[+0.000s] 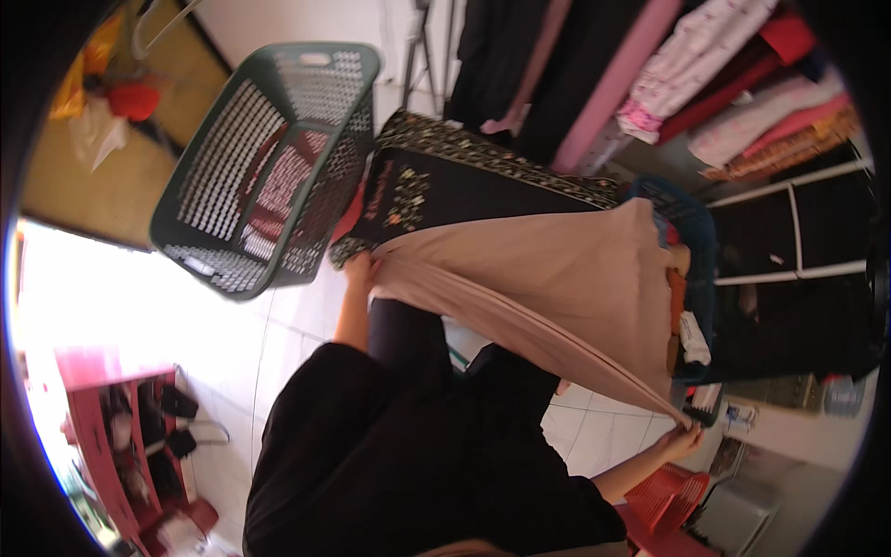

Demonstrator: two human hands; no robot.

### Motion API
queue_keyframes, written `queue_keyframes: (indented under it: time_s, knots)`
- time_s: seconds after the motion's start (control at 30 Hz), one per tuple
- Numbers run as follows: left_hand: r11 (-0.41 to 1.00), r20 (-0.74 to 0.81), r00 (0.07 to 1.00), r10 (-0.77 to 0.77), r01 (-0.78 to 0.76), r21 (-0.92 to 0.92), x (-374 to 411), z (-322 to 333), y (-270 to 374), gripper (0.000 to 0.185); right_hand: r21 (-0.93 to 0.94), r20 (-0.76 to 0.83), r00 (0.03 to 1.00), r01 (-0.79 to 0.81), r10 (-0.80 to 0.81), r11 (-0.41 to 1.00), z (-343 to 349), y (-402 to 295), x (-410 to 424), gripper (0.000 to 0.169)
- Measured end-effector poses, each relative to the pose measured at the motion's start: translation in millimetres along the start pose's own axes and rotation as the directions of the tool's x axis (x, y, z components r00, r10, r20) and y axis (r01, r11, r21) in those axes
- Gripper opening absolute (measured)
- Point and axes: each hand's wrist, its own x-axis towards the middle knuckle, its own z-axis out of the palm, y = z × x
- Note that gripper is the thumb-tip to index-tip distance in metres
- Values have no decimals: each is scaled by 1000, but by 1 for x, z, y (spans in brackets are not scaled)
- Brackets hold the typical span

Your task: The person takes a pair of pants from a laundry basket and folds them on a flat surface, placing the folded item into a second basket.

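Note:
A wide tan cloth (pixel 543 268) is stretched between my two hands, its near edge folded over in a long slanting roll. My left hand (pixel 360 270) grips one corner at the left. Far out to the right, my right hand (pixel 681 443) pinches the opposite corner. Beneath the cloth lies a black surface with a floral border (pixel 452 182), partly covered; what supports it is hidden. My left hand is beside a bunched floral corner of that surface.
A green plastic laundry basket (pixel 278 160) with patterned fabric inside stands at left. A blue basket (pixel 706 230) holds items at right. Clothes (pixel 592 76) hang at the back. A pink shelf (pixel 125 432) is at lower left, a red basket (pixel 672 494) at lower right.

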Motion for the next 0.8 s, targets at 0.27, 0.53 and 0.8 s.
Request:
queue_keyframes:
  time_s: [0.27,0.53,0.8]
  knots:
    - [975,236,964,-120,159,-155,10,-20,-6,42,-64,61,998,-24,28,998,190,3,0,29]
    - [889,234,939,-251,319,-328,1,-31,6,36,-258,442,814,-288,378,922,405,159,39,38]
    - [883,306,950,-64,197,-427,8,-56,3,36,-255,951,224,958,214,130,436,175,-23,68]
